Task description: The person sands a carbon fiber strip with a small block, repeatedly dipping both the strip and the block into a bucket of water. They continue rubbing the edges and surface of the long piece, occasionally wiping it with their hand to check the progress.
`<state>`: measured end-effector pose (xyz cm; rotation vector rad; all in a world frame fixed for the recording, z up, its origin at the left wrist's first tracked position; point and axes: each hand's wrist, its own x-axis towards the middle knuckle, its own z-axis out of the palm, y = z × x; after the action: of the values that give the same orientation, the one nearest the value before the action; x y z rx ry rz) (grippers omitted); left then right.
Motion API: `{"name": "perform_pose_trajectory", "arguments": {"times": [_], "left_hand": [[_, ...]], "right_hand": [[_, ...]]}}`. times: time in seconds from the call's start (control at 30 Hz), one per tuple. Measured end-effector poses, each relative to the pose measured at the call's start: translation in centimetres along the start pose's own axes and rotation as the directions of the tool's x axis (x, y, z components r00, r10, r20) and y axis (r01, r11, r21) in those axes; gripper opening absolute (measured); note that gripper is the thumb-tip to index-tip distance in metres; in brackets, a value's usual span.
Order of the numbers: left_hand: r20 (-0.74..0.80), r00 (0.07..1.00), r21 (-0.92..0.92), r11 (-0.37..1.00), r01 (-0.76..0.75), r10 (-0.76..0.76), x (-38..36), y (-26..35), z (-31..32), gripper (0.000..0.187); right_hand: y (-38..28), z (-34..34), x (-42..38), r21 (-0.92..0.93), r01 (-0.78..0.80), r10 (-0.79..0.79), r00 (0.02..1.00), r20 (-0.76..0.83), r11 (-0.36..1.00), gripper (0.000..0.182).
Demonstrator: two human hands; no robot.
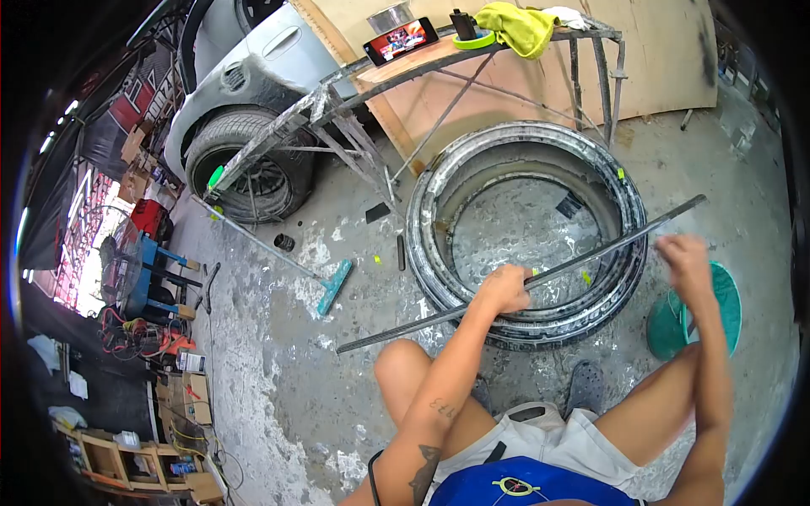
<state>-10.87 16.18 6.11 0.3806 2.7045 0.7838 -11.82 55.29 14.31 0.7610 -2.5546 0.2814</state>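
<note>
A long, thin dark strip [396, 331] runs at a slant over a big tire [430, 181] that lies flat on the floor, its rim streaked white. My left hand [504, 289] is closed around the strip near its middle, above the tire's near edge. At the right, my right hand [685, 255] is raised just below the strip's far end, apart from it. Its fingers are curled together and slightly blurred; what they hold, if anything, is hidden. Below that hand stands a green bucket [727, 308].
Behind the tire stands a worn metal frame bench [439, 63] with a phone [401, 41] and a yellow cloth [521, 27]. Left are a teal floor squeegee [335, 288] and a car wheel [245, 160]. Tools and boxes [197, 398] line the left side. My feet are close to the tire.
</note>
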Motion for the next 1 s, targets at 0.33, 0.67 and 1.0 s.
{"name": "perform_pose_trajectory", "arguments": {"times": [0.33,0.67,1.0], "left_hand": [[0.028,0.998,0.043,0.998,0.051,-0.053,0.2,1.1,-0.6,0.037],[-0.012,1.000,0.117,0.993,0.005,-0.003,-0.3,0.5,0.5,0.036],[-0.062,0.998,0.133,0.991,0.019,-0.011,-1.0,1.0,1.4,0.040]], "right_hand": [[18.7,7.8,-23.6,-0.385,-0.607,0.718,0.619,0.319,0.695,0.019],[20.9,17.5,-31.1,-0.437,-0.438,0.602,0.382,0.701,0.786,0.015],[22.7,7.7,-23.5,-0.221,-0.540,0.580,0.788,0.207,0.812,0.029]]}}
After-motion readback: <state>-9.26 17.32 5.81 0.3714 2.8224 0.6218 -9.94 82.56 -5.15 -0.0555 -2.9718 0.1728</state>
